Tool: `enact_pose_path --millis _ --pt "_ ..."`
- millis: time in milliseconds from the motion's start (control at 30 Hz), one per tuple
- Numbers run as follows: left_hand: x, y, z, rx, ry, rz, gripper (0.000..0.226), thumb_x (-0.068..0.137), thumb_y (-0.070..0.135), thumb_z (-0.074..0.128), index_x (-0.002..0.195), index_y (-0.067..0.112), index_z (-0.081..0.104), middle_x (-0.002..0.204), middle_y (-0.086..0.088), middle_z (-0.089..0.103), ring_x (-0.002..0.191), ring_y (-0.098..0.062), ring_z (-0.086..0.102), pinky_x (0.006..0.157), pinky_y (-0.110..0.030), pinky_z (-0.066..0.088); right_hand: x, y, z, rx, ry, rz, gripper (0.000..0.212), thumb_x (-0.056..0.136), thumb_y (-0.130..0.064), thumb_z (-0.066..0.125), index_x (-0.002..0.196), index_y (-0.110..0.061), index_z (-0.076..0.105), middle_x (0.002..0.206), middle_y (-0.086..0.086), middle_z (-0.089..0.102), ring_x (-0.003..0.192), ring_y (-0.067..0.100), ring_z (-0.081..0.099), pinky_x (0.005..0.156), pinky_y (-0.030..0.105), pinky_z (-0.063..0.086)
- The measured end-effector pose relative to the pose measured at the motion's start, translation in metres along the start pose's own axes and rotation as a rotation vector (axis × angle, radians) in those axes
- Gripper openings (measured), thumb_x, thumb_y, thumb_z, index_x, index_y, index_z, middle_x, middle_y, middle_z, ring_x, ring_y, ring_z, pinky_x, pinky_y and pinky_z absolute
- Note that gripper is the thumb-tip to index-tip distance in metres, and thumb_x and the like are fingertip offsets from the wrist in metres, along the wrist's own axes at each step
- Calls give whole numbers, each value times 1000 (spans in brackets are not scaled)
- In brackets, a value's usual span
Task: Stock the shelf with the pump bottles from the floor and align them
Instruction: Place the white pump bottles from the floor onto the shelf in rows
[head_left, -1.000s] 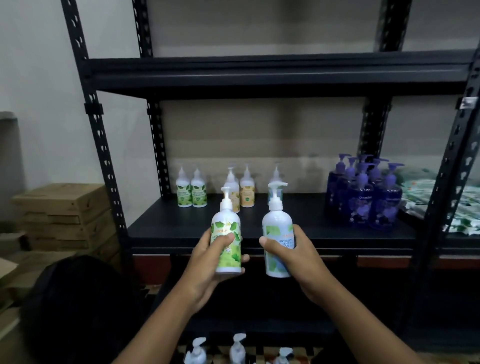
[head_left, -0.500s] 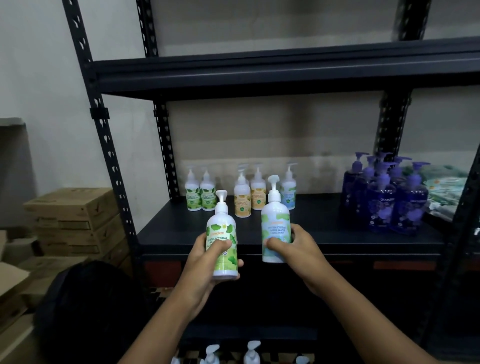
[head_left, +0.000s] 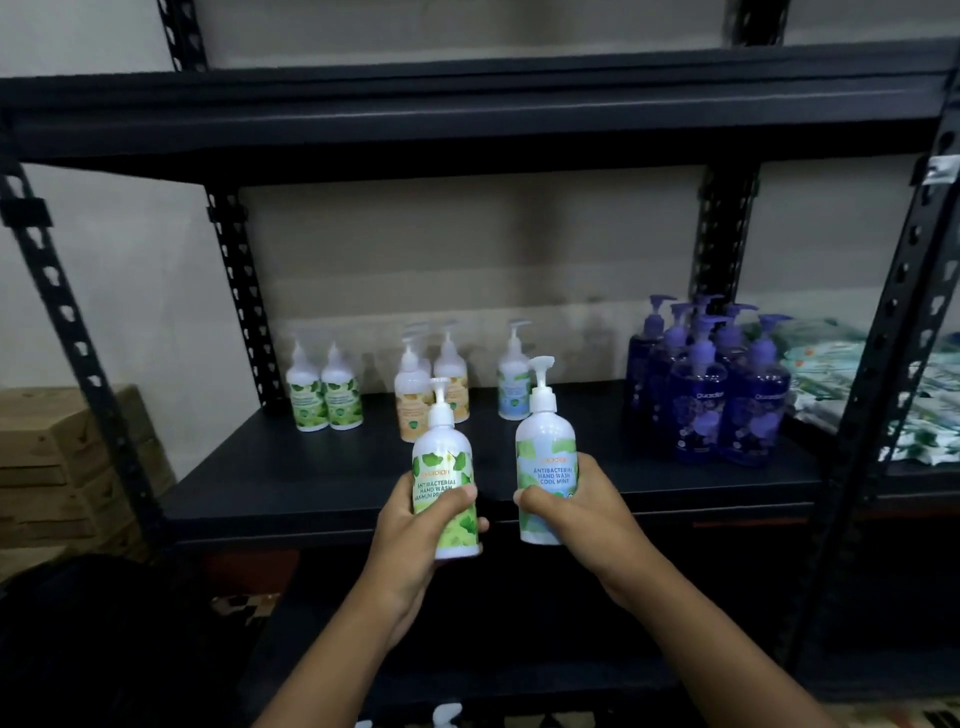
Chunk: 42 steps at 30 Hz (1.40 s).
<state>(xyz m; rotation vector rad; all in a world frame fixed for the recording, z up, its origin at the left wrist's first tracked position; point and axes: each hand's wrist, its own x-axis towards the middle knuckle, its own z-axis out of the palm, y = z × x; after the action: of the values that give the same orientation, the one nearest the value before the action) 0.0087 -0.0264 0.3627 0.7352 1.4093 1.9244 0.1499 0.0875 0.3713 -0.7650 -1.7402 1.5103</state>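
Storeroom with a pale wall and a black metal rack; its dark shelf (head_left: 311, 483) carries the stock. Left to right:

- Boxes (head_left: 52, 457): brown cardboard, stacked left of the rack.
- Green pair (head_left: 324, 400): two white pump bottles, upright and touching, at the back of the shelf.
- Orange bottles (head_left: 431, 395): small cluster, upright, just right of the pair.
- Left hand (head_left: 415, 530): fingers and thumb wrapped round the green bottle (head_left: 444, 467), held upright in front of the shelf's front edge, label facing the camera.
- Blue bottle (head_left: 511, 389): single, upright, at the back.
- Right hand (head_left: 576, 519): grips the mint bottle (head_left: 545, 447), upright, just beside the green bottle, apart from it, slightly higher.
- Purple bottles (head_left: 711, 395): tight group, upright, on the right part of the shelf.
- Packets (head_left: 924, 395): green and white, on the neighbouring shelf at far right.
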Motion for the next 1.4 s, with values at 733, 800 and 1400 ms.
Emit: enact_pose_path --millis 733,800,1400 --pt "160 -29 53 47 42 139 28 85 11 76 110 18 66 91 -3 76 80 -31 74 74 -45 60 207 57 -37 -262 193 -84 59 77 -26 86 120 -25 45 105 -6 63 94 13 63 75 26 51" --pt "162 -30 52 35 49 137 28 85 12 77 109 19 66 91 -3 76 81 -31 74 76 -46 60 210 61 -37 -288 197 -68 60 77 -26 86 121 -24 45 107 -5 62 95 14 62 77 27 48" --pt "166 -40 53 19 34 147 26 85 10 76 108 18 66 89 0 74 79 -29 73 72 -43 59 236 71 -35 -545 316 22 59 76 -23 85 121 -9 50 124 10 64 112 28 63 85 32 49"
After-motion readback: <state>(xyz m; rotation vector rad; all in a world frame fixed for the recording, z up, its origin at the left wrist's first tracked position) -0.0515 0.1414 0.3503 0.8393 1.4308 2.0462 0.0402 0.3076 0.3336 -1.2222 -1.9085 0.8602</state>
